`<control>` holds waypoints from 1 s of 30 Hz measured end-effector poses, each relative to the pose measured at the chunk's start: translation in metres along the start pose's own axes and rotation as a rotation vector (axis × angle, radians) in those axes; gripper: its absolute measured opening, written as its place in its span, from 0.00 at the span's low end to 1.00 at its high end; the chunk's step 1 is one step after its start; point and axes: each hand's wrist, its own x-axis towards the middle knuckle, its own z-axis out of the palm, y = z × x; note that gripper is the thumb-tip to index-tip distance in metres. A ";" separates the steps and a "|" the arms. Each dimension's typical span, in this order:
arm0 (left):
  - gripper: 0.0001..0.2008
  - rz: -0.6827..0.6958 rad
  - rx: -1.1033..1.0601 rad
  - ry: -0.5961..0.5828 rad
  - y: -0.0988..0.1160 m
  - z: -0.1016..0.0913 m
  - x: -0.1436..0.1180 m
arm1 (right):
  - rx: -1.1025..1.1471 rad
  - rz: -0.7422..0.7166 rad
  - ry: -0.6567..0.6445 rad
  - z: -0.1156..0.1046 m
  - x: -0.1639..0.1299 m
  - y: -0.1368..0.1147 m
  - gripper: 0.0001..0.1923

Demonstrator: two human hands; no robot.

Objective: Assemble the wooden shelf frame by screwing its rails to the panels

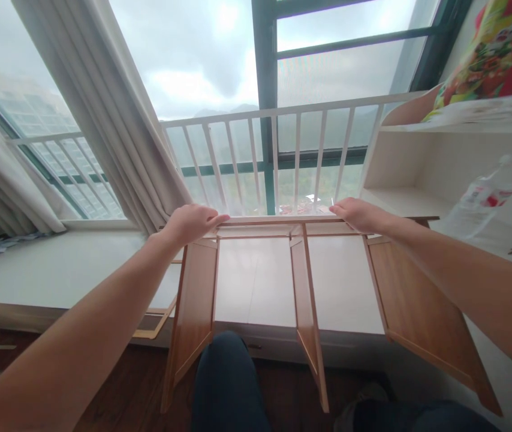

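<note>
On my feed: both arms (103, 312) outstretched; left hand (190, 222) and right hand (358, 215) well apart, fingers curled, gripping the wooden frame (304, 288) along its top.

The wooden frame (304, 288) looks smooth, the cloth curtain (103, 108) matt, the plastic bottle (478, 204) glossy.

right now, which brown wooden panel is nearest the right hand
The rightmost brown, rectangular wooden panel, just below the right hand; the middle panel and left panel stand farther left.
</note>
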 end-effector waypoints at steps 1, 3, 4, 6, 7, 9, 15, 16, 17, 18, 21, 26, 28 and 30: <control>0.33 0.039 0.010 0.024 -0.001 0.005 0.004 | 0.005 0.015 -0.005 0.003 0.003 0.002 0.23; 0.33 0.139 0.014 0.074 -0.005 0.016 0.013 | 0.014 0.039 -0.016 0.009 0.009 0.005 0.23; 0.33 0.184 0.009 0.090 -0.007 0.022 0.018 | 0.015 0.045 -0.020 0.011 0.012 0.007 0.23; 0.31 0.238 -0.006 0.091 -0.010 0.032 0.027 | 0.010 0.050 -0.030 0.014 0.018 0.009 0.23; 0.30 0.249 -0.011 0.080 -0.010 0.037 0.031 | 0.007 0.054 -0.036 0.015 0.021 0.011 0.23; 0.29 0.256 -0.014 0.050 -0.010 0.046 0.040 | 0.006 0.067 -0.050 0.018 0.028 0.016 0.24; 0.31 0.249 0.030 -0.035 -0.004 0.071 0.085 | -0.001 0.105 -0.033 0.034 0.067 0.044 0.25; 0.32 0.243 0.037 -0.063 -0.003 0.076 0.095 | -0.005 0.109 -0.025 0.039 0.075 0.049 0.25; 0.32 0.241 0.044 -0.099 -0.002 0.082 0.104 | -0.009 0.114 -0.021 0.044 0.083 0.055 0.25; 0.33 0.239 0.052 -0.140 0.000 0.088 0.114 | -0.014 0.120 -0.018 0.050 0.091 0.060 0.25; 0.33 0.234 0.059 -0.262 0.007 0.107 0.139 | -0.017 0.146 -0.024 0.069 0.113 0.076 0.25; 0.32 0.188 0.043 -0.349 0.021 0.140 0.174 | -0.009 0.210 -0.032 0.101 0.142 0.101 0.26; 0.31 0.163 0.027 -0.381 0.023 0.157 0.186 | -0.003 0.224 -0.042 0.114 0.153 0.110 0.25; 0.31 0.151 0.018 -0.399 0.023 0.175 0.197 | 0.001 0.230 -0.054 0.126 0.163 0.118 0.24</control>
